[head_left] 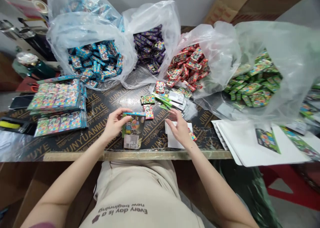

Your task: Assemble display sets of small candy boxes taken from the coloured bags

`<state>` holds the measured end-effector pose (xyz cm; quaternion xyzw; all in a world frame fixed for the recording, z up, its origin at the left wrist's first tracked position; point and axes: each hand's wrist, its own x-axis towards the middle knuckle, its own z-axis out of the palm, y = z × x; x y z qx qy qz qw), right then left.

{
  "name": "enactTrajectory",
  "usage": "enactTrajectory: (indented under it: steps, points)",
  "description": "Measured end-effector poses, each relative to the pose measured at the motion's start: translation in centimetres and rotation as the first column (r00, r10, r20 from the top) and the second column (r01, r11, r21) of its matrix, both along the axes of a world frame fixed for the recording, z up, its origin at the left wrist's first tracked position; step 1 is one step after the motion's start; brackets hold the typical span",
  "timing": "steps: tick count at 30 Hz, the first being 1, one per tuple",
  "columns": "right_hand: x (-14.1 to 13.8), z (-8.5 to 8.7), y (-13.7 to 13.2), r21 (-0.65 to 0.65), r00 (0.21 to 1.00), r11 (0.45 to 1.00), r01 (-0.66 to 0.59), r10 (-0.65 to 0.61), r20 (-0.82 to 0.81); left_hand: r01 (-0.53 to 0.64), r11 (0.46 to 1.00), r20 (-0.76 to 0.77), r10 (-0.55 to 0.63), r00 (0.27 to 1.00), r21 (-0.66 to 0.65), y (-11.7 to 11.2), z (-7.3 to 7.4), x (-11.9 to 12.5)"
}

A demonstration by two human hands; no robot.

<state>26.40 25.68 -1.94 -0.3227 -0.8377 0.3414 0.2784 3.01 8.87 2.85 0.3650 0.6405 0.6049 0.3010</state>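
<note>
My left hand (113,124) grips the left edge of a small printed packet (133,129) that stands tilted on the dark plywood table (95,114). My right hand (178,128) hovers beside it over white slips (173,141), fingers curled around a small colourful packet (192,135) at the palm. Loose small packets (148,104) lie just beyond both hands.
Four clear plastic bags hold small packets: blue (96,62), purple (150,47), red (188,66) and green (252,84). Stacks of filled display packs (58,104) lie at the left. White sheets (250,141) cover the right. Scissors (32,87) lie at the far left.
</note>
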Motion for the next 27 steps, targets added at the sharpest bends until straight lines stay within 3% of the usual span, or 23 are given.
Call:
enactTrajectory:
  steps: [4,8,12,15,18,21,24,26,27]
  points:
    - [-4.0,4.1,-3.4,-0.289,0.947,0.95,-0.12,0.022,-0.319,-0.007,0.999,-0.079,0.01,0.997,0.033,-0.3,0.3,1.2]
    - [-6.7,6.1,-5.8,-0.361,0.924,0.911,-0.199,0.052,-0.379,-0.01,0.997,-0.233,0.027,0.972,0.077,-0.6,1.3,1.2]
    - [-7.1,6.4,-6.4,-0.257,0.941,0.952,-0.167,0.077,-0.329,0.03,0.991,-0.407,0.026,0.913,0.13,-1.0,2.0,1.1]
    - [-6.7,6.3,-6.7,-0.044,0.941,0.981,-0.187,0.166,-0.295,0.083,0.982,-0.549,0.024,0.835,0.17,-1.3,2.1,1.1]
    - [-6.2,6.4,-6.9,0.143,0.918,0.945,-0.294,0.321,-0.233,0.132,0.971,-0.641,0.028,0.767,0.199,-1.7,2.0,0.9]
    - [-6.2,7.4,-6.4,0.126,0.929,0.945,-0.301,0.321,-0.187,0.135,0.976,-0.634,0.005,0.773,0.171,-2.2,2.0,0.7]
    - [-7.1,9.1,-5.2,0.021,0.959,0.979,-0.205,0.205,-0.198,0.108,0.987,-0.508,-0.033,0.86,0.12,-2.4,2.2,0.6]
    - [-8.2,10.3,-4.4,-0.097,0.952,0.957,-0.272,0.254,-0.17,0.093,0.99,-0.369,-0.046,0.928,0.11,-2.3,2.2,0.6]
    - [-8.7,10.7,-4.0,-0.181,0.934,0.92,-0.349,0.326,-0.144,0.086,0.99,-0.298,-0.048,0.953,0.114,-2.3,2.2,0.6]
